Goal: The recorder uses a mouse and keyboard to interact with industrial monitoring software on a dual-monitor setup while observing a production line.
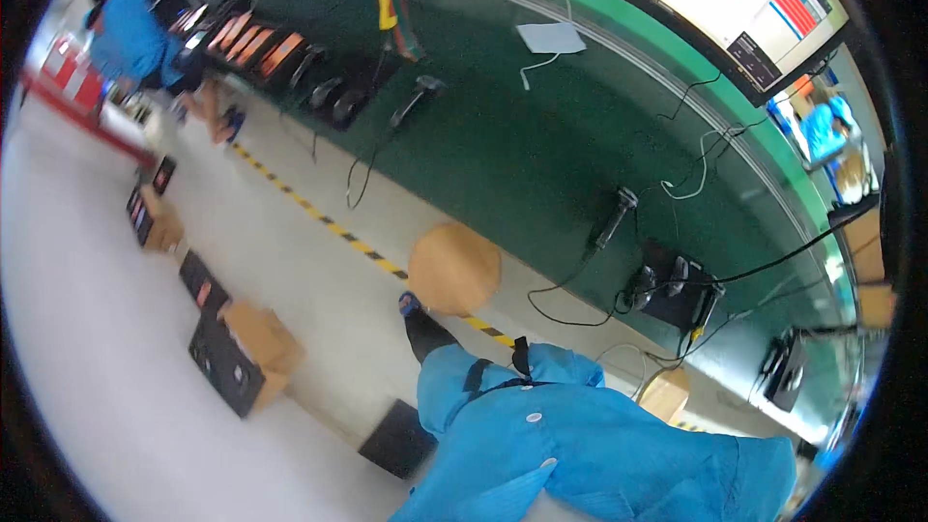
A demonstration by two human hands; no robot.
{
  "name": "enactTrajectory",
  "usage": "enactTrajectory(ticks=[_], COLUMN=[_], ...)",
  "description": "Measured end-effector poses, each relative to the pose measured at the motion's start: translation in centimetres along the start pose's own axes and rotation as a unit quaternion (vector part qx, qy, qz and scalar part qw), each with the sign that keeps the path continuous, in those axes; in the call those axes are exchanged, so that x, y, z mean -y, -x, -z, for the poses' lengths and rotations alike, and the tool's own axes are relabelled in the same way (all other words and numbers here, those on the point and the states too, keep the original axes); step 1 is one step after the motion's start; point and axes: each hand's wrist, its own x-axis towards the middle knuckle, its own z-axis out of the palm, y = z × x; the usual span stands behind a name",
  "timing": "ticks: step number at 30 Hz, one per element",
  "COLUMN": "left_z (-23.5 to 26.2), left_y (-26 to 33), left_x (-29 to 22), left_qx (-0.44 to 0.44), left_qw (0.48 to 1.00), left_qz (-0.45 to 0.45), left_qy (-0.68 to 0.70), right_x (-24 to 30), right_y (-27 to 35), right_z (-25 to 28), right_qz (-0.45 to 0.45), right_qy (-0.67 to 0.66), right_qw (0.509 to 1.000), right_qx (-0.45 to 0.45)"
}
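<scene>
Neither my left hand nor my right hand shows in the head view. My blue work coat (541, 435) fills the lower middle, with black straps across it. Below its hem a dark trouser leg (425, 332) ends in a sandalled foot. Closest to my body is a round wooden stool (454, 269) beside the green-topped bench (512, 135). A handheld scanner (616, 219) with a cable lies on the bench to the right of the stool. Nearby, a black mat (667, 304) carries several small dark devices, perhaps computer mice.
Another scanner (417, 101) lies farther left, near orange-and-black items (259, 46) in a row. A monitor (720, 0) stands at the back; loose cables cross the bench. Opened cartons (261, 343) and black boxes (224, 364) sit on the floor. A co-worker (140, 29) stands far left.
</scene>
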Motion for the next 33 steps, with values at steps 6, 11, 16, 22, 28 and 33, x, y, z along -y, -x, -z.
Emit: enactTrajectory(ticks=[6, 11, 16, 22, 28, 33], left_z=[14.7, 26.4, 27.1, 6.7, 0.8, 1.3], left_y=[-8.1, -17.4, -31.2, -25.8, -29.7, -28.1], left_x=[-5.0, -13.7, -38.8, -67.2, -63.9, -67.7], left_qx=[0.099, 0.233, 0.133, -0.028, -0.244, -0.289], left_qw=[0.984, 0.896, 0.799, 0.806, 0.733, 0.753], left_qz=[-0.011, -0.102, -0.366, -0.576, -0.573, -0.512], left_qy=[-0.145, -0.364, -0.458, -0.134, -0.275, -0.296], right_x=[7.4, 14.9, 34.5, 51.0, 63.4, 71.2], right_y=[5.3, 9.0, 9.1, -8.8, -24.8, -33.4], right_z=[-11.5, -14.5, -1.6, 6.4, 15.3, 25.1], right_qz=[-0.062, -0.025, 0.096, 0.237, 0.278, 0.397], right_qy=[-0.065, 0.011, 0.252, -0.287, -0.083, 0.123], right_qw=[0.996, 0.996, 0.955, 0.880, 0.856, 0.770], right_qx=[0.002, 0.088, -0.122, -0.294, -0.428, -0.484])
